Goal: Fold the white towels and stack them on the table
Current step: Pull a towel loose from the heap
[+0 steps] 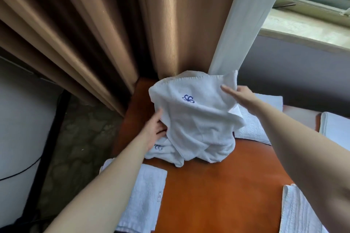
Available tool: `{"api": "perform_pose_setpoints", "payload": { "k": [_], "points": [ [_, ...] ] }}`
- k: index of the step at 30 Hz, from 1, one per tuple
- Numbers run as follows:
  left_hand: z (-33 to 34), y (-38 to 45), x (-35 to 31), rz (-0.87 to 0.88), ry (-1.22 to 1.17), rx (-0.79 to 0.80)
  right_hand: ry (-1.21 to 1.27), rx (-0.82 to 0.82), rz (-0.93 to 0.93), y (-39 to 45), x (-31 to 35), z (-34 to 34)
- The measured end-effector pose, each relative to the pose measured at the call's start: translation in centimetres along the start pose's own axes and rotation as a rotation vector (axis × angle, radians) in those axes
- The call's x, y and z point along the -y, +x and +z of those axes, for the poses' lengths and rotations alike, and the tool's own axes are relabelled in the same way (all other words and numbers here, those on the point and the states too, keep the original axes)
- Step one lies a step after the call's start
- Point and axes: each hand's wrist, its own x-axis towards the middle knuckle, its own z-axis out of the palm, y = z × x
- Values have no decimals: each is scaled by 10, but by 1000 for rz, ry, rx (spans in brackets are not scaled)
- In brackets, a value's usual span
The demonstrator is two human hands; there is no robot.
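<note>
A crumpled white towel (197, 119) with a blue embroidered logo is lifted above the orange table (217, 185). My right hand (239, 94) grips its upper right edge, thumb on the front. My left hand (155, 128) holds the towel's left side, fingers tucked under the cloth. A second crumpled white towel (162, 152) with the same logo lies on the table beneath it. Folded white towels lie at the near left (145, 195), the near right (299, 212) and the far right (253, 125).
Brown curtains (94, 34) hang just behind the table, with a white curtain (246, 24) and a window sill (306, 30) to the right. Another white folded cloth (335, 126) lies at the right edge. Patterned floor and a black cable are at left.
</note>
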Motion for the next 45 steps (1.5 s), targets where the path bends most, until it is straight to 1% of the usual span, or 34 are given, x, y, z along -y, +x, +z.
{"api": "perform_pose_setpoints", "payload": {
  "k": [2, 4, 6, 8, 10, 11, 12, 15, 17, 18, 19, 20, 21, 23, 24, 25, 27, 29, 31, 33, 36, 39, 43, 45],
  "points": [
    [7, 2, 24, -41, 267, -76, -93, 49, 55, -1, -26, -5],
    [8, 4, 35, -76, 431, -160, -143, 94, 100, -2, -42, -9],
    [7, 3, 34, -98, 525, -184, -199, 123, 123, -6, -50, -11],
    [8, 4, 29, -66, 584, -168, -200, 115, 92, -10, -51, -12],
    [10, 0, 20, -36, 581, -137, -162, 20, 21, -12, -45, -13],
    [12, -4, 16, -22, 523, -123, -136, -48, -24, -13, -41, -14],
    [13, -8, 12, 3, 415, -123, -117, -107, -76, -16, -37, -14],
    [8, -14, -4, 83, -90, -159, -48, -208, -212, -27, -23, -15],
    [0, -17, -18, 159, -393, -123, 122, -292, -244, -37, -11, -17],
    [-4, -19, -24, 197, -493, -79, 244, -320, -228, -42, -7, -19],
    [-6, -21, -27, 223, -532, -23, 363, -293, -196, -47, -6, -21],
    [-5, -23, -26, 229, -482, 27, 450, -200, -139, -49, -9, -22],
    [-4, -25, -20, 211, -350, 50, 464, -77, -72, -53, -16, -21],
    [-1, -32, -4, 138, 89, 10, 370, 96, 18, -65, -31, -15],
    [-3, -33, 3, 109, 300, -7, 317, 135, 31, -70, -38, -12],
    [-8, -31, 10, 82, 468, 15, 269, 149, 25, -75, -42, -10],
    [-19, -28, 20, 46, 671, 77, 161, 110, -37, -88, -40, -8],
    [-27, -34, 17, 77, 699, 35, 101, 4, -107, -100, -30, -8],
    [-32, -42, 3, 164, 625, -22, 134, -84, -184, -111, -15, -11],
    [-34, -54, -19, 227, 565, -64, 180, -122, -234, -120, 0, -18],
    [-33, -74, -58, 306, 474, -51, 244, -176, -274, -129, 20, -32],
    [-30, -98, -100, 397, 459, 1, 257, -161, -254, -142, 42, -45],
    [-29, -134, -153, 427, 396, 55, 321, -123, -257, -169, 75, -64],
    [-27, -150, -176, 480, 348, 54, 380, -151, -281, -182, 93, -73]
  ]
}}
